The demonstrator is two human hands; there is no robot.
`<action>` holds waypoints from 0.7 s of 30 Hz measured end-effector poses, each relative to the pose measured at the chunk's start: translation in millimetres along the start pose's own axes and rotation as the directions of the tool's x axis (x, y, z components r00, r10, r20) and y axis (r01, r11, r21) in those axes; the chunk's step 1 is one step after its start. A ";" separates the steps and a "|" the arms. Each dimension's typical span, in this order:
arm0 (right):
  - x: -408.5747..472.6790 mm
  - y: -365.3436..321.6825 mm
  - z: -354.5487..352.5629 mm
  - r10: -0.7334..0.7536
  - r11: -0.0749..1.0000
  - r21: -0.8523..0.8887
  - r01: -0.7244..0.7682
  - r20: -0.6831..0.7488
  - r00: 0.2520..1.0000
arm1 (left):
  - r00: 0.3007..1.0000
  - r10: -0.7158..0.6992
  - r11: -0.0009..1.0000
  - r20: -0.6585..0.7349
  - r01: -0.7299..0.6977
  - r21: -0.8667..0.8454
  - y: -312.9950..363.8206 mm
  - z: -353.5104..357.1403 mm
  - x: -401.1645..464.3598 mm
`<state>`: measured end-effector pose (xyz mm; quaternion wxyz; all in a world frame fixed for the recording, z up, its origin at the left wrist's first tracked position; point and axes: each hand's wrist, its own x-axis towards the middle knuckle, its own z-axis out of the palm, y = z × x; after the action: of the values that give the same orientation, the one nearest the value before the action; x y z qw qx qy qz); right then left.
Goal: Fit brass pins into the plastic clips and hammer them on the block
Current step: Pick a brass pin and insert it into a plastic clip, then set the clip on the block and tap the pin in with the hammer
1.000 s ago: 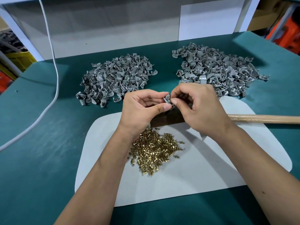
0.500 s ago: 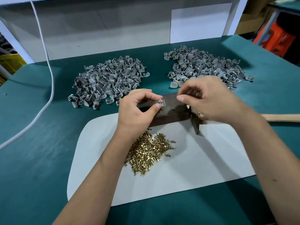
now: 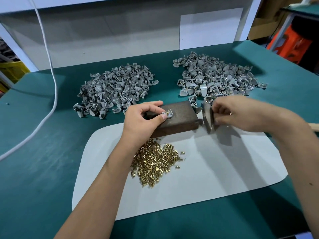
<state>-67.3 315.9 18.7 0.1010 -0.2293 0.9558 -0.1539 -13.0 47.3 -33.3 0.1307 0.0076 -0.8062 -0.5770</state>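
From the head camera we see our left hand (image 3: 143, 118) resting on the dark block (image 3: 179, 118), thumb and forefinger pinching a grey plastic clip (image 3: 168, 114) that sits on the block's top face with a brass pin (image 3: 167, 111) standing up out of it. Our right hand (image 3: 241, 114) is just right of the block, fingers curled round the hammer (image 3: 209, 118) close to its metal head, which is blurred and hangs beside the block's right end; a short piece of the wooden handle shows past the wrist at the right edge. The block lies across the far edge of a white mat (image 3: 215, 169) spread on the green table (image 3: 34, 169). On the mat, near our left forearm, lies the heap of loose brass pins (image 3: 155, 161). Beyond the block lie two heaps of grey clips, the left pile (image 3: 115, 92) and the right pile (image 3: 215, 76), the right one showing glints of brass among the pieces. A white cable (image 3: 51, 83) runs down across the table on the left.
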 end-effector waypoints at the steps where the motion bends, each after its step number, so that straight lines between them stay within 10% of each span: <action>1: -0.8 -1.5 -4.4 -0.021 0.994 0.105 0.026 -0.049 0.999 | 1.000 -0.005 1.000 0.004 0.005 -0.008 0.4 0.0 0.1; 6: 4.4 -38.8 -7.4 -0.113 0.937 0.280 0.208 -0.321 0.940 | 0.999 -0.049 0.998 0.016 0.049 -0.042 0.2 -1.9 1.1; 11: 13.0 -70.2 4.2 -0.226 0.971 0.030 0.238 -0.221 0.949 | 0.998 -0.052 0.997 0.031 0.054 -0.049 2.1 -2.2 1.9; 16: 6.5 -75.1 -3.1 -0.230 0.926 0.134 0.352 -0.540 0.810 | 0.997 -0.065 0.996 0.034 0.067 -0.061 2.7 -1.7 1.8; 21: 12.5 -82.1 9.7 -0.169 0.981 0.046 0.186 -0.246 0.954 | 0.996 -0.080 0.992 0.035 0.083 -0.096 3.4 -3.0 1.0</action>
<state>-42.3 238.1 36.1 -0.0223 -0.2904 0.9306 -0.2219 -12.9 45.5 -29.1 0.0946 0.0252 -0.7782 -0.6203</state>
